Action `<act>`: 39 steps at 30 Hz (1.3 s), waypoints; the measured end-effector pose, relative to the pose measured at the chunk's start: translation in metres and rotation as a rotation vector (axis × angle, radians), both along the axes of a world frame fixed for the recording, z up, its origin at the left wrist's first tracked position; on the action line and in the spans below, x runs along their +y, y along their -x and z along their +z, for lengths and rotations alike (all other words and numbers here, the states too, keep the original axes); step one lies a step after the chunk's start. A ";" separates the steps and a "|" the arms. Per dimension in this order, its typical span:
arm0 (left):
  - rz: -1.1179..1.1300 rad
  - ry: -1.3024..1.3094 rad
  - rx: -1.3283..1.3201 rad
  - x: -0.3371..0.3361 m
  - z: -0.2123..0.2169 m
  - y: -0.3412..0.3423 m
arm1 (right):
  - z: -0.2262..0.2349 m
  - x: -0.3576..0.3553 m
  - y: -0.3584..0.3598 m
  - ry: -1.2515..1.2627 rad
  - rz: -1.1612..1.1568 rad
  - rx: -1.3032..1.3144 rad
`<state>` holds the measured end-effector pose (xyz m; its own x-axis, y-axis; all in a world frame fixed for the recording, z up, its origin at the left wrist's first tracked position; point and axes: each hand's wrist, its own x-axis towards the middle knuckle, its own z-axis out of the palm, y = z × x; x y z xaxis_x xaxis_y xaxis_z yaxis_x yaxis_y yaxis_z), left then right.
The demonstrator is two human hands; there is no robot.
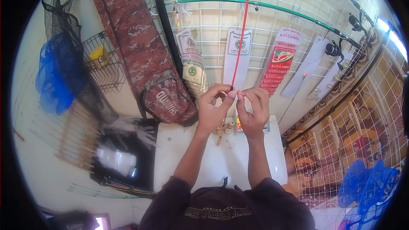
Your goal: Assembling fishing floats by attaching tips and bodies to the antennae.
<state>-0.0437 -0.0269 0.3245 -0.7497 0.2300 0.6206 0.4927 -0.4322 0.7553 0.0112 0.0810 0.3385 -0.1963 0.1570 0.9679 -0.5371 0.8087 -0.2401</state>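
Observation:
A thin red fishing rod (242, 38) slants from the top of the view down between my two hands. My left hand (215, 107) grips it between thumb and fingers, by a small dark band on the rod. Beside it, almost touching, my right hand (254, 113) has thumb and index fingertips pinched together close to the rod. Whatever those fingertips hold is too small to make out. Below the hands, several small round tan pieces (228, 130) lie on the white table (179, 153), next to a small colourful box (239, 124) partly covered by my right hand.
A white wire grid (208, 15) ahead carries a green rod (294, 12), a dark reel (333, 49) and hanging packets (279, 59). At left hang a camouflage rod bag (132, 38) and a blue net (59, 72). More grid and blue netting (368, 187) stand at right.

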 end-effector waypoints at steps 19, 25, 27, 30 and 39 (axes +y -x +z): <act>0.018 -0.036 0.026 -0.002 -0.004 0.005 | 0.000 0.000 0.000 -0.004 0.049 0.002; 0.043 -0.040 0.038 -0.003 -0.005 0.006 | -0.001 0.000 -0.001 -0.007 0.038 -0.025; 0.045 0.006 0.068 -0.005 -0.004 0.006 | -0.001 0.000 0.000 -0.006 0.031 -0.016; 0.041 -0.023 0.060 -0.005 -0.004 0.006 | -0.001 -0.002 0.000 -0.006 0.047 -0.019; 0.037 -0.030 0.062 -0.004 -0.006 0.008 | -0.001 -0.003 0.000 -0.003 0.049 -0.023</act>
<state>-0.0517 -0.0314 0.3183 -0.7172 0.1836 0.6722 0.5539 -0.4351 0.7098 0.0109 0.0785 0.3375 -0.2263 0.1439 0.9634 -0.5703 0.7822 -0.2508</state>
